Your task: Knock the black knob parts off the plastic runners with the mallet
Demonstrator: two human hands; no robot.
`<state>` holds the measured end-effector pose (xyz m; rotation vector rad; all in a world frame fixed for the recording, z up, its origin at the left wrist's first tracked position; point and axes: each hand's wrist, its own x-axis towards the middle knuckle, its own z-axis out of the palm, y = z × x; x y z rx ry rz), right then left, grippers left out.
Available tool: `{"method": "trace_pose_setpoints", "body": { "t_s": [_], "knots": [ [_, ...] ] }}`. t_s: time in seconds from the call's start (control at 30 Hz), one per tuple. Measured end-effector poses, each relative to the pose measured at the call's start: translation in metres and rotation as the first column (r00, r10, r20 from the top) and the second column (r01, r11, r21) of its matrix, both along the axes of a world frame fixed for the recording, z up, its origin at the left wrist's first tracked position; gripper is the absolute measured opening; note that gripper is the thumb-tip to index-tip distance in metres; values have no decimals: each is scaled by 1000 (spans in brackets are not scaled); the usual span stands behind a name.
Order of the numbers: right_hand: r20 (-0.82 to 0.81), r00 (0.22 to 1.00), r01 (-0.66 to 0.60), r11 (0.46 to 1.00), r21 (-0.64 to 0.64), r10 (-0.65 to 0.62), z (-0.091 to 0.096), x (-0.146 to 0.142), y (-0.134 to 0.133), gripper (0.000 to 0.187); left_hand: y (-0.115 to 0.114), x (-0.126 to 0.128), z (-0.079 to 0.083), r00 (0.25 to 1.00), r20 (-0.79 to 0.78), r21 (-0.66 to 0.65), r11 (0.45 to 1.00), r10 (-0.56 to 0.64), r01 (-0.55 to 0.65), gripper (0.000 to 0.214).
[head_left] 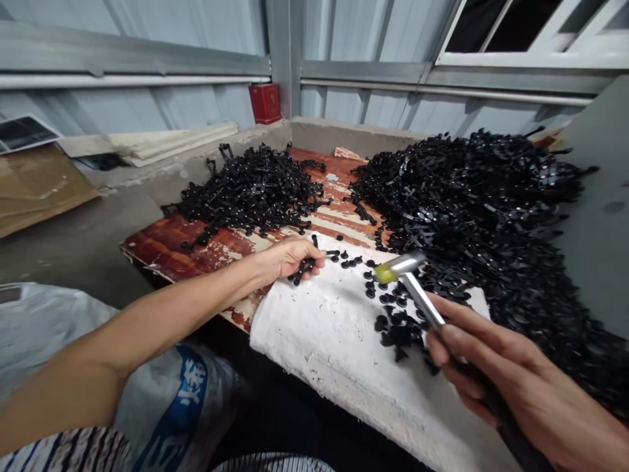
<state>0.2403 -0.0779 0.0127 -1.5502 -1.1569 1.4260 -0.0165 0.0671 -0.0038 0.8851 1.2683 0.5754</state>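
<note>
My left hand is closed around a few small black parts with rounded ends, just over the near left part of a white cloth. One part sticks out toward the right from my fingers. In my right hand is a mallet with a metal shaft, a dark grip and a yellow-tipped head, raised above the cloth. Under and beside the mallet, small round black pieces lie scattered on the cloth. A short row of similar pieces runs right from my left hand.
A heap of black parts stands at the back left of the worn red-brown board. A larger heap fills the right side. A red tin sits in the corner. White sacks lie below at left.
</note>
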Motion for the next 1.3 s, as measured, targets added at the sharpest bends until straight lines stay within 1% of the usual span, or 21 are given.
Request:
{"method": "trace_pose_setpoints", "body": {
  "t_s": [0.07,0.1,0.17,0.23,0.27,0.33,0.43,0.5,0.57,0.63,0.7,0.77,0.83,0.87,0.9,0.93,1.0,1.03,1.1,1.2,1.3],
  "knots": [
    [267,955,-183,964,193,128,0,-16,8,54,-1,0,1,1000,-10,-4,1000,4,-4,24],
    [391,912,-259,915,310,125,1,-23,15,52,-1,1,2,1000,-16,-6,1000,4,-4,25],
    [566,823,-384,783,489,51,0,-33,29,50,-2,1,5,1000,-26,-11,1000,-3,3,26],
    [645,763,-470,652,594,-37,-3,-39,44,51,-2,1,8,999,-36,-19,1000,-15,14,28],
    [666,742,-498,603,623,-76,-5,-42,50,52,-2,1,9,999,-39,-23,1000,-21,20,28],
    [714,687,-544,556,628,-135,-10,-44,61,55,-1,1,10,999,-43,-28,999,-30,29,28],
    [827,545,-625,589,512,-139,-17,-45,70,58,-1,0,11,999,-36,-28,999,-39,38,25],
    [860,497,-643,615,455,-116,-16,-47,70,58,-1,0,12,999,-32,-32,999,-39,38,25],
    [820,555,-604,609,514,-142,-10,-49,66,55,-1,0,13,999,-34,-46,998,-36,35,27],
    [726,655,-526,564,637,-209,-3,-52,61,54,-1,0,14,999,-36,-68,997,-37,34,29],
    [655,703,-459,525,716,-278,-1,-55,59,54,-1,0,15,999,-36,-84,996,-37,33,31],
    [712,651,-500,558,662,-261,-4,-55,61,56,0,0,14,999,-37,-78,997,-28,25,30],
    [813,557,-581,619,528,-171,-10,-54,65,57,1,1,12,999,-43,-56,998,-18,15,29],
    [837,531,-606,632,484,-132,-12,-53,67,57,2,1,11,999,-46,-48,999,-15,12,28],
    [833,540,-608,628,485,-120,-12,-53,68,56,3,1,10,999,-49,-44,999,-14,11,27],
    [800,582,-582,614,534,-144,-12,-53,68,55,3,1,9,998,-54,-46,999,-15,12,27],
    [700,673,-487,568,663,-239,-9,-55,65,54,4,1,7,998,-65,-58,998,-20,17,25],
    [677,688,-462,561,687,-262,-8,-56,64,54,4,1,7,997,-70,-60,998,-24,20,24],
    [713,661,-484,595,642,-232,-8,-57,62,52,3,0,7,997,-80,-38,999,-23,20,22],
    [782,614,-564,633,531,-109,-14,-58,62,52,2,0,7,996,-93,-7,1000,-14,14,22],
    [754,634,-520,626,581,-174,-21,-59,63,55,1,0,7,996,-88,-21,999,-28,26,23]
  ]
}}
